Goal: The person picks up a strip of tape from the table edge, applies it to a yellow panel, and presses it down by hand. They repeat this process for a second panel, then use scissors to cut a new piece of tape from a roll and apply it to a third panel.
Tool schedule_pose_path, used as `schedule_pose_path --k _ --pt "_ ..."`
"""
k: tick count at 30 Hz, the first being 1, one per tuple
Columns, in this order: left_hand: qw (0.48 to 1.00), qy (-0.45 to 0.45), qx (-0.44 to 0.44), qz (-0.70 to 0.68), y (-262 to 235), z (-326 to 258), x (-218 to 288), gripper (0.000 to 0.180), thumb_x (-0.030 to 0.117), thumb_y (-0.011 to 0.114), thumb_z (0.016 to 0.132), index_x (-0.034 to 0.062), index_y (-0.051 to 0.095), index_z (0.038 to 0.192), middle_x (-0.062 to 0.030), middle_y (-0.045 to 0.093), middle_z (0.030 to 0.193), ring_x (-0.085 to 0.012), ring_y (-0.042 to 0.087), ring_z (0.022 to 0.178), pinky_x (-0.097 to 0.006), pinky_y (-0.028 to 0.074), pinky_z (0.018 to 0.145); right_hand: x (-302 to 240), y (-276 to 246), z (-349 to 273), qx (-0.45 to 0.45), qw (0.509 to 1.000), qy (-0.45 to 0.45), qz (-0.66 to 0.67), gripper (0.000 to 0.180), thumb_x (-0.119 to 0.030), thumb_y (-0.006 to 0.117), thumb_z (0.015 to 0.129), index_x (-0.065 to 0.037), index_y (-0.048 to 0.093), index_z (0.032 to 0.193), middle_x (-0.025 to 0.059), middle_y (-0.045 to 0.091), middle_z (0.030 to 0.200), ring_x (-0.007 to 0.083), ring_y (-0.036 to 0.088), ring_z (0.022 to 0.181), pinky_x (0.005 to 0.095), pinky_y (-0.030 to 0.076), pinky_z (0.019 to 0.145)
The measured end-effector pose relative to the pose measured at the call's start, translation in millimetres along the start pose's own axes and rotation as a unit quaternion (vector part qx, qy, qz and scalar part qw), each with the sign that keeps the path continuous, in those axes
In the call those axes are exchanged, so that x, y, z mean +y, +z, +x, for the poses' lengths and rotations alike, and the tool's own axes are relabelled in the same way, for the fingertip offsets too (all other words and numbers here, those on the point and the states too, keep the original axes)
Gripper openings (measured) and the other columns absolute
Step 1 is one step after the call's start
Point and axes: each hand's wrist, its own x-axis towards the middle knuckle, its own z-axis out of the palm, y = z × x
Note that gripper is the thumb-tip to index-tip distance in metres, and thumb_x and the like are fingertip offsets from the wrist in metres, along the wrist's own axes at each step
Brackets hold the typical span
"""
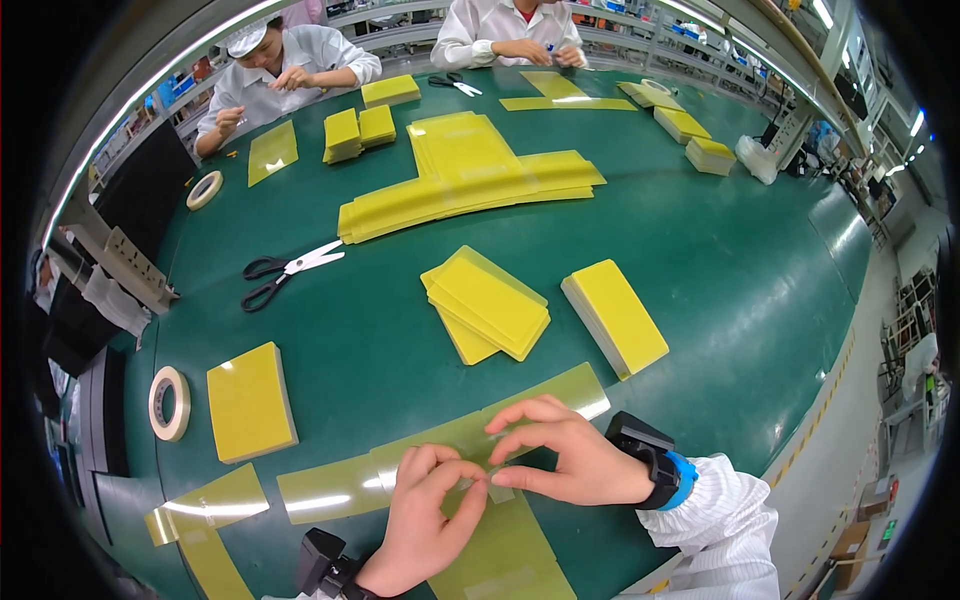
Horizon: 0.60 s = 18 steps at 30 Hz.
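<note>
My left hand [435,508] and my right hand [575,452] meet fingertip to fingertip above a row of thin, see-through yellow sheets [320,490]. Thumb and forefinger are pinched together on the left hand. The right thumb and forefinger close in at the same spot, while its other fingers stay raised. Anything between the fingertips is too small to make out. From the middle of the row, another yellow sheet [510,558] runs toward me, so the pieces form a T. Beyond my hands lie a fanned pile of yellow sheets [490,305] and a neat yellow stack [620,315].
At left are a tape roll [183,405], a yellow stack [250,400] and joined yellow strips [215,505]. Black-handled scissors [290,267] lie near a T-shaped pile [465,185]. Two co-workers [290,65] [505,35] sit across the green table [740,270].
</note>
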Motion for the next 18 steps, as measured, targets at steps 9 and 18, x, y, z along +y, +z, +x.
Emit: schedule_pose_path --k 9,18 --pt "0.982 -0.08 0.015 -0.17 3 -3 -11 0.009 0.006 0.065 0.08 0.0036 0.065 0.089 -0.0095 0.058 0.088 -0.0264 0.053 0.084 -0.035 0.042 0.074 -9 6 3 0.031 0.982 -0.12 -0.141 0.014 -0.015 0.073 0.081 -0.01 0.066 0.091 0.0023 0.063 0.096 0.0202 0.057 0.089 0.0357 0.04 0.087" --pt "0.996 0.026 0.084 -0.012 -4 -2 2 0.01 0.003 0.067 0.077 0.0046 0.064 0.086 -0.0101 0.06 0.086 -0.0278 0.055 0.082 -0.034 0.044 0.071 -15 -8 10 -0.069 0.985 0.074 0.137 0.027 -0.02 0.07 0.085 -0.004 0.061 0.104 0.0058 0.068 0.088 0.0163 0.064 0.08 0.0295 0.048 0.076"
